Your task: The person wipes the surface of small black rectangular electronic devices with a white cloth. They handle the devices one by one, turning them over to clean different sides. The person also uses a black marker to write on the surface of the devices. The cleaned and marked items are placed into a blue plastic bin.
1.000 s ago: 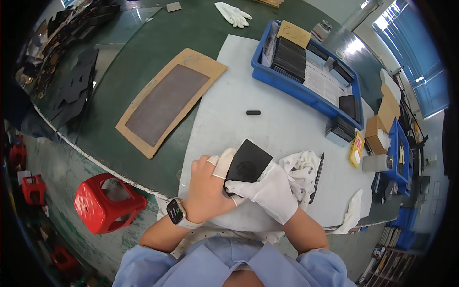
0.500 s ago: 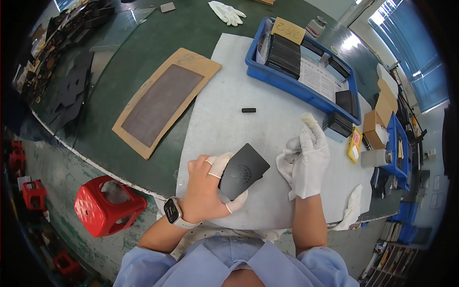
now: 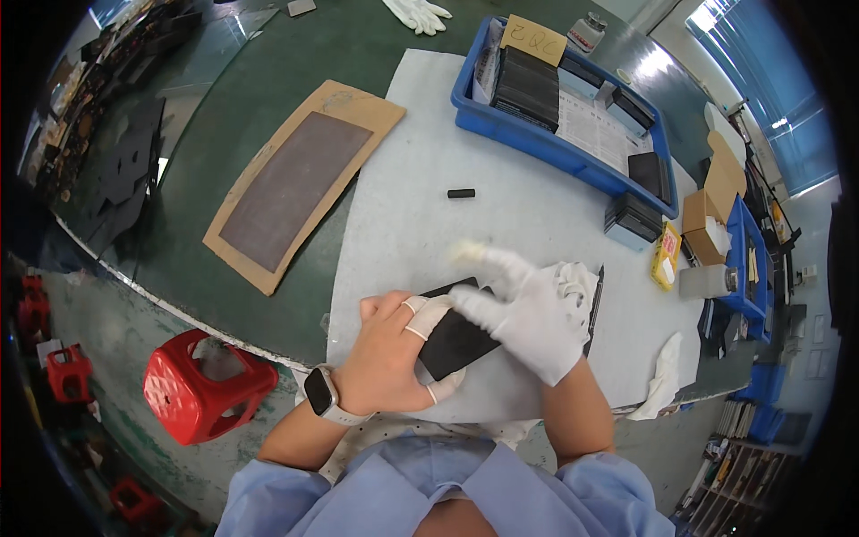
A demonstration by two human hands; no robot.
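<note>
My left hand (image 3: 380, 353), in white finger cots and a wristwatch, is closed round the edge of a flat black plate (image 3: 454, 347) with rounded corners. A second dark edge shows behind it, so there may be more than one plate. My right hand (image 3: 530, 320), in a white glove, is smeared by motion. Its thumb lies over the plate's far right side, and the forefinger stretches left above it. Beside this hand are a crumpled white cloth (image 3: 573, 285) and a thin black edge (image 3: 597, 309). Whether the right hand holds these, I cannot tell.
Ahead lies a small black cylinder (image 3: 461, 193) on the white sheet (image 3: 394, 215). A blue tray (image 3: 537, 152) of black plates stands far right, with a plate stack (image 3: 633, 219) beside it. Left is a cardboard sheet with a grey panel (image 3: 295, 192); a red stool (image 3: 192, 385) stands below.
My right hand has swung left from beside the plate to reach over it. The left hand keeps its hold, and the plate has turned slightly. The whole view has shifted a little.
</note>
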